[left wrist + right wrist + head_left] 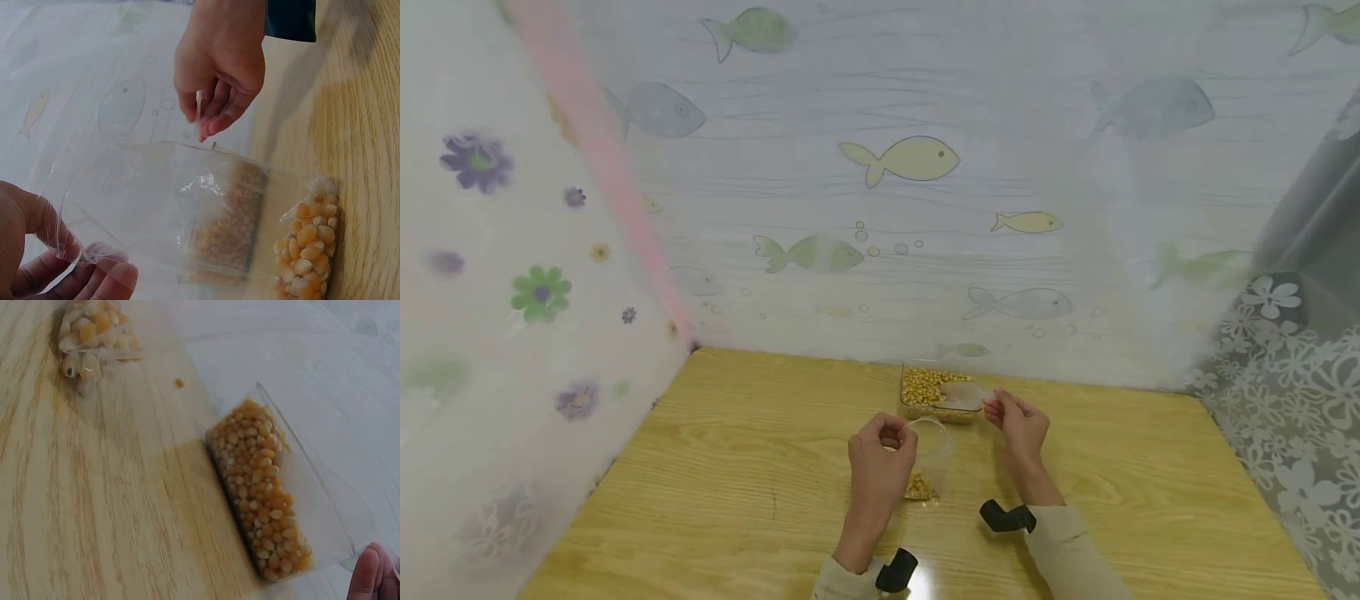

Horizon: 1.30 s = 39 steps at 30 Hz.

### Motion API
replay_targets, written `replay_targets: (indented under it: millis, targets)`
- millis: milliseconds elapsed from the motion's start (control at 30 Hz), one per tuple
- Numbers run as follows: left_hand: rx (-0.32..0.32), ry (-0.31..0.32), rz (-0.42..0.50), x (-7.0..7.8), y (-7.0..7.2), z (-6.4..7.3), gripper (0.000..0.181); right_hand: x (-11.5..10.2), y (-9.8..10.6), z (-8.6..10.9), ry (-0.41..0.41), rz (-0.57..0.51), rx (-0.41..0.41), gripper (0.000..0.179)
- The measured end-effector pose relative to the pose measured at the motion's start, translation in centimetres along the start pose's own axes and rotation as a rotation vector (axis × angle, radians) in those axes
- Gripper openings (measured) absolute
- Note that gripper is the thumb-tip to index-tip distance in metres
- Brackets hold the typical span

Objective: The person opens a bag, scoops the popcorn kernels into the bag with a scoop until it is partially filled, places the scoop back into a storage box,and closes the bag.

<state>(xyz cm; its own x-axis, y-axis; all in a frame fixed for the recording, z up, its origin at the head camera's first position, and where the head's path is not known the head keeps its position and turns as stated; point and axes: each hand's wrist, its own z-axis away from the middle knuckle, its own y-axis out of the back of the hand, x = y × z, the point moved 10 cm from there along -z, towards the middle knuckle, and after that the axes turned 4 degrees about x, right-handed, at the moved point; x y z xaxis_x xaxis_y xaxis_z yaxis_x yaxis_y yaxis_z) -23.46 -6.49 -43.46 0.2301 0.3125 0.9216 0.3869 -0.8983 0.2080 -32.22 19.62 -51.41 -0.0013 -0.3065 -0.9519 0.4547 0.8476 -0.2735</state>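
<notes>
My left hand (878, 467) pinches the rim of a clear plastic bag (936, 446) between thumb and fingers. The bag's mouth gapes, and some corn kernels (307, 247) lie in its bottom, at the table. Beyond it, a clear rectangular container (904, 408) is filled with yellow corn kernels (256, 494). A whitish translucent scoop (958, 395) is dipped into the container's right part, its blade among the kernels. The thumb and fingers of my right hand (1021, 429) pinch the scoop's handle at the container's right end.
Both hands work above a wood-grain table (737, 467). A single loose kernel (179, 382) lies between bag and container. Behind the table hangs a fish-print sheet (895, 275); a flower-print one (542, 292) covers the left side, and a lace-like curtain (1300, 467) the right.
</notes>
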Motion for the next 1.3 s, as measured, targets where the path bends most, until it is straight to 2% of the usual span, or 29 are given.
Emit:
replay_targets:
  millis: [200,300,433,633,833,1100,1300]
  targets:
    - [-0.002,0.010,0.009,0.0,0.1,0.0,0.010,-0.6,0.1,0.3,0.064,-0.025,0.049,0.032]
    - [0.002,0.004,0.009,0.0,0.2,0.0,0.010,-0.7,0.2,0.3,0.068,-0.041,0.057,0.027]
    - [0.006,-0.002,0.007,0.1,0.2,0.0,0.011,0.0,0.2,0.2,0.000,-0.082,0.035,0.018]
    - [0.006,0.001,0.007,0.1,0.2,0.0,0.013,0.9,0.1,0.3,-0.125,-0.149,0.025,0.024]
    - [0.002,0.000,0.007,0.1,0.1,0.0,0.012,1.1,-0.1,0.4,-0.190,-0.217,0.015,0.021]
    - [0.003,-0.016,-0.005,0.1,0.1,-0.1,0.012,1.2,-0.8,0.8,-0.294,-0.419,-0.034,0.024]
    - [0.009,-0.016,-0.004,0.2,0.2,-0.1,0.012,0.7,-1.1,1.5,-0.329,-0.445,-0.069,0.026]
